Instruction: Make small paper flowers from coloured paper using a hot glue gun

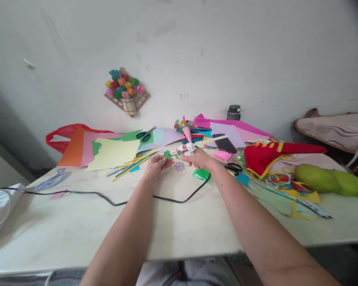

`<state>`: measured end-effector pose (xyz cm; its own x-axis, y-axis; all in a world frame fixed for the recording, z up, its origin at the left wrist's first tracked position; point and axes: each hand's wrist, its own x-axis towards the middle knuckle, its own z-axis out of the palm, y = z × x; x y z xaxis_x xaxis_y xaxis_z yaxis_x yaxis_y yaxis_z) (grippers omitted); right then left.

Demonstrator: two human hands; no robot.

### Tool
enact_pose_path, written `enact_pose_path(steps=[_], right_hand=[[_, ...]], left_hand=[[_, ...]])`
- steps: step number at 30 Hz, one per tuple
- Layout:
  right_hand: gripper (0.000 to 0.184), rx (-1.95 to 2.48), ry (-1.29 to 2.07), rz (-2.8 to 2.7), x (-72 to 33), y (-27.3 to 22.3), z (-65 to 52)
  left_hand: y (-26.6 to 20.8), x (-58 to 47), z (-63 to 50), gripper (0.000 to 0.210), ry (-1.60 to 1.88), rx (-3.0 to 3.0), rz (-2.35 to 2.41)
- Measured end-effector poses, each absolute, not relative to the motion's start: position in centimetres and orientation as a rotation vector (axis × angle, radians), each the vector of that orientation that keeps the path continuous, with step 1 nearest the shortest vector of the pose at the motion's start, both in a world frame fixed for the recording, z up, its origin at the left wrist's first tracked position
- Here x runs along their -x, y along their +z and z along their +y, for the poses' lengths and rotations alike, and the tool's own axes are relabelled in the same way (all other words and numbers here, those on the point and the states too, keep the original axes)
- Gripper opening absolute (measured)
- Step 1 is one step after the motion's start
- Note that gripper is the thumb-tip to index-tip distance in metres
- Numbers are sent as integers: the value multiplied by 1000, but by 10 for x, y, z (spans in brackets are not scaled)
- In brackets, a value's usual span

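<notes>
My left hand (155, 167) pinches a small green paper flower (167, 154) between thumb and fingertips, just above the table. Closed around a white hot glue gun (189, 148) is my right hand (201, 159); a pale glue stick (216, 140) juts out behind it to the right. The gun's front end points toward the green flower, but whether they touch I cannot tell. A lilac paper flower (179, 166) lies on the table between my hands. Beneath my right wrist sits a bright green packet (200, 174). A pink paper cone with small colourful flowers (186, 132) stands behind the gun.
A black cord (113, 204) crosses the table from the white box (6, 210) at left. Coloured paper sheets (116, 153), scissors (145, 135), paper strips (134, 165) and a phone (224, 143) lie behind. To the right are scissors (234, 169), red cloth (261, 157) and green fruit (328, 180).
</notes>
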<state>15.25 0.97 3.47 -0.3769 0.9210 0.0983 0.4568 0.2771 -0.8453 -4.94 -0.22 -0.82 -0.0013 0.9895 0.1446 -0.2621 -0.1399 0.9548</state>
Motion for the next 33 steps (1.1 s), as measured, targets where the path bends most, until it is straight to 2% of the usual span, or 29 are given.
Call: enact_pose_path(steps=[33], right_hand=[[37,1230,990,-1951,-152,39,6]], left_hand=[[-7,49,-4,20,1418,-1106,928]])
